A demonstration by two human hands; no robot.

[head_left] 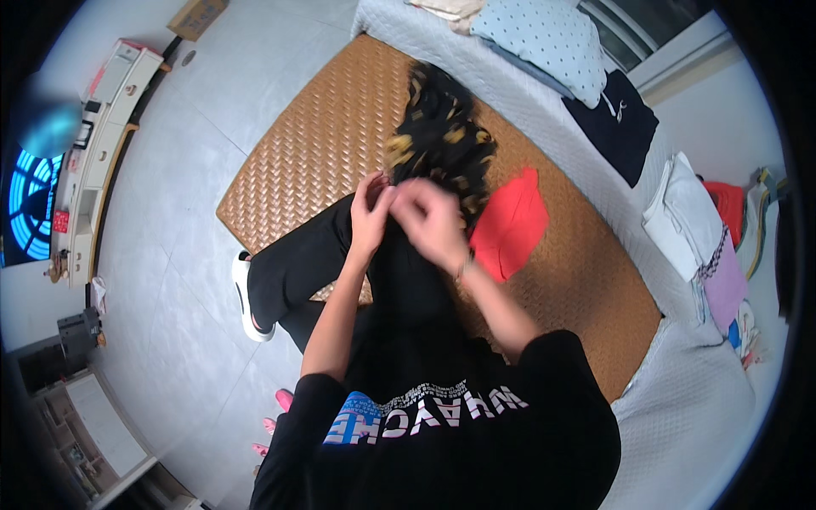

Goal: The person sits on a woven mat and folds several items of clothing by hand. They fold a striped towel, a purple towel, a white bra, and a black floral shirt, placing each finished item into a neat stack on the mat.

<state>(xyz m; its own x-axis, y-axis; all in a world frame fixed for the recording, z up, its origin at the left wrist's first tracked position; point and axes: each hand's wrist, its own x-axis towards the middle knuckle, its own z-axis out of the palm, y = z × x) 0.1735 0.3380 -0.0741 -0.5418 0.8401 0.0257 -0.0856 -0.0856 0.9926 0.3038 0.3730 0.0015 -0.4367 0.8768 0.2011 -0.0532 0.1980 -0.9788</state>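
Observation:
My left hand is over my lap with its fingers bent and drawn together. Whatever it pinches, if anything, is too small to make out. Close beside it, my right hand is smeared by motion, so its fingers do not read clearly. Both hands are at the near edge of a black cloth with a yellow-brown pattern, which lies bunched on the woven mat. To the right of my right hand lies a flat, folded red piece, perhaps cloth or a bag.
I sit on a brown woven mat. A quilted pale sofa runs along its right side, bearing a dotted pillow, a folded black garment and white clothes. Leftward are grey floor tiles and a white cabinet.

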